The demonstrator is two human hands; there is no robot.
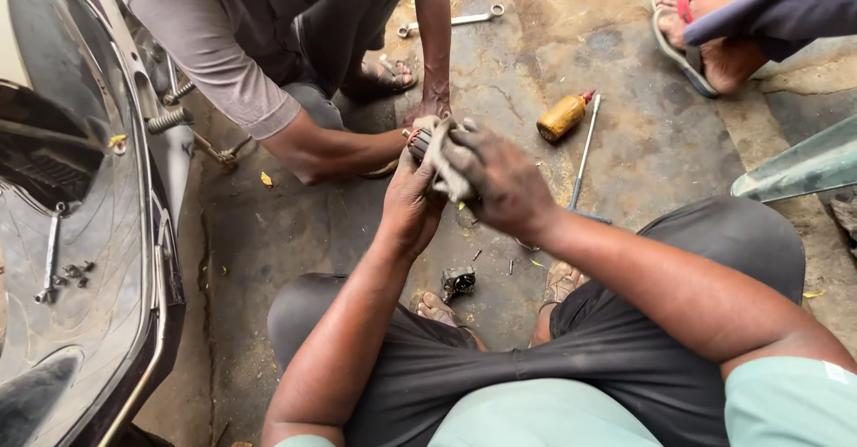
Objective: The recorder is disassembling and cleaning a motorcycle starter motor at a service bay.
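A small round metal part (419, 143) is gripped from below by the left hand (409, 204), while a grimy, crumpled rag (439, 155) is pressed over it by the closed right hand (496, 177). Open room is confined to rough, stained concrete floor (616, 45), hemmed by a glossy scooter panel (80, 233) at left and a crouching person's forearm (335, 151) just beyond.

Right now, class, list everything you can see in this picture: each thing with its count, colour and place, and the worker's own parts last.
Scooter: one, dark glossy body, left edge.
Wrench on scooter: one, silver, with small bolts beside it.
Wrench on ground: one, silver, top centre.
Bottle: one, amber with red tip, on the concrete.
Screwdriver: one, thin metal shaft, right of the bottle.
Small metal part: one, dark grey, on the ground between the knees.
Co-worker: one, grey sleeve, crouched at top.
Sandalled foot: one, red strap, top right.
Rag: one, dirty grey, wrapped on a dark round part.
Left hand: under the part.
Right hand: on the rag.
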